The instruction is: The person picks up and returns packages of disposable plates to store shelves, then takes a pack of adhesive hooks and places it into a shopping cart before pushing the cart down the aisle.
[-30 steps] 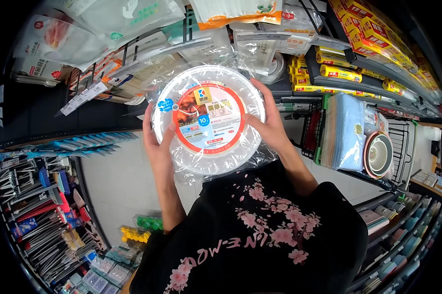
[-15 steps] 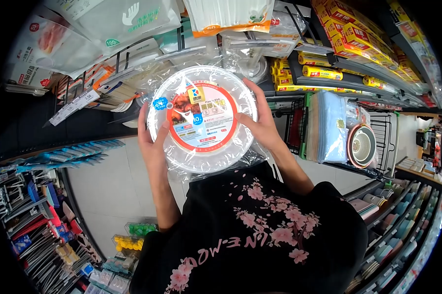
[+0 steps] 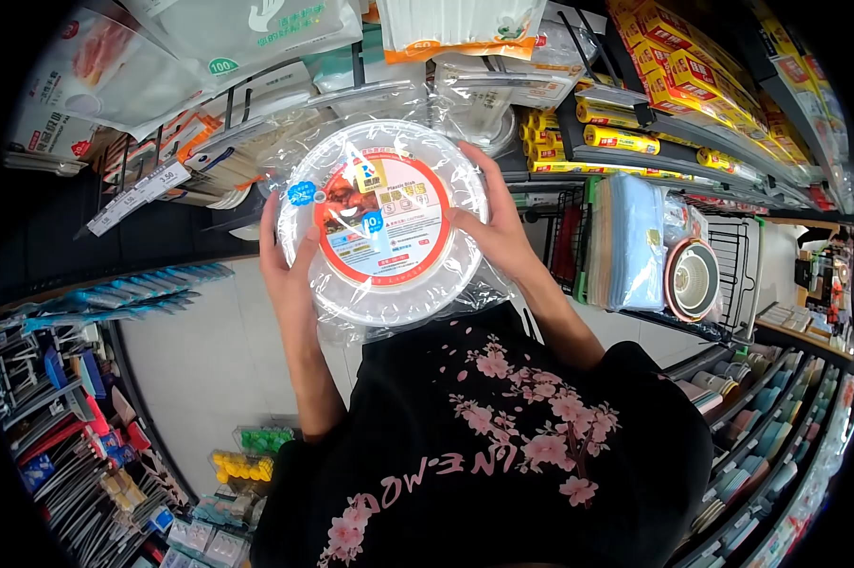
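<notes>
A pack of round plastic plates [image 3: 384,222] in clear crinkled wrap is held up in front of my body. Its round label has a red rim, a food picture and printed text facing me. My left hand [image 3: 292,260] grips the pack's left edge, thumb on the front and fingers partly hidden behind it. On the opposite edge, my right hand [image 3: 491,222] grips with its thumb over the label's side and fingers around the back. Loose wrap sticks out above and below the plates.
Hanging packs [image 3: 460,28] and a price tag [image 3: 141,197] are just beyond. Yellow boxes [image 3: 692,66] fill the right shelf. A wire cart [image 3: 734,275] holds folded blue-grey cloth [image 3: 635,241] and a round basket [image 3: 692,277]. Bowls [image 3: 777,402] line the lower-right shelves.
The pack and both my hands have shifted slightly left and up in view. Both hands keep their hold on it.
</notes>
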Demonstrator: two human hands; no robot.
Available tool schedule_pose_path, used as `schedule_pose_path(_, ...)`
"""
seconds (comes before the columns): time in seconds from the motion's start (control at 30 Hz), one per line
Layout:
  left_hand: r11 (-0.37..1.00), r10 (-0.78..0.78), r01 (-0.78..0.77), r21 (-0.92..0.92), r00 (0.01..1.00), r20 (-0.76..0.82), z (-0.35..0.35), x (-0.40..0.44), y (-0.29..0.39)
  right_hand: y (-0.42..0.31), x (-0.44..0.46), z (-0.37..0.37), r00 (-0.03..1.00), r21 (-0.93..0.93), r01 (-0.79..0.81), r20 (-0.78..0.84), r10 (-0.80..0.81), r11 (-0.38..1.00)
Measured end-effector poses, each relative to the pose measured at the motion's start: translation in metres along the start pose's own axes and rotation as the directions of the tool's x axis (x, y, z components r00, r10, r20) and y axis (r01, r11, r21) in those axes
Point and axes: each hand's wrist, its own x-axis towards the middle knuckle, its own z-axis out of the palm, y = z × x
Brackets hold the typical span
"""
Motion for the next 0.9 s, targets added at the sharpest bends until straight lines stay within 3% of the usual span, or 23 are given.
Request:
schedule_pose_path(0.4, 0.989, -0.076, 0.073, -0.129, 0.997, -0.017, -0.019, -0.005, 0.006, -0.003, 0.004, 0.02, 0.999, 0.021, -0.024, 0.049, 0.023, 0.999)
schedule_pose_path(0.57, 0.999, -0.01, 0.009, -0.032, 1.0, -0.02, -0.035, -0.002, -0.002, -0.002, 0.0, 0.035, 0.999, -0.043, 0.029, 0.045, -0.027, 0.999)
schedule_pose_path(0.7, 0.999, 0.042, -0.042, -0.003, 0.999, 0.0, -0.048, 0.006, -0.019, 0.01, -0.006, 0.049, 0.996, 0.074, -0.03, -0.083, 0.036, 0.997)
schedule_pose_path(0.77, 0.983, -0.124, 0.123, -0.139, 0.992, 0.002, -0.05, 0.005, -0.022, 0.023, -0.014, 0.045, 0.987, 0.083, -0.034, -0.154, 0.046, 0.996)
schedule_pose_path(0.83, 0.974, -0.17, 0.167, -0.15, 0.985, -0.006, -0.052, 0.008, -0.033, 0.031, -0.008, 0.038, 0.949, -0.105, -0.284, -0.171, 0.264, 0.953)
schedule_pose_path(0.87, 0.964, -0.222, 0.217, -0.153, 0.975, -0.015, -0.055, 0.01, -0.042, 0.034, -0.01, 0.041, 0.948, 0.031, -0.264, -0.175, 0.265, 0.964)
schedule_pose_path(0.9, 0.965, -0.215, 0.21, -0.155, 0.976, -0.016, -0.059, 0.013, -0.055, 0.038, -0.007, 0.042, 0.95, 0.03, -0.258, -0.172, 0.26, 0.966)
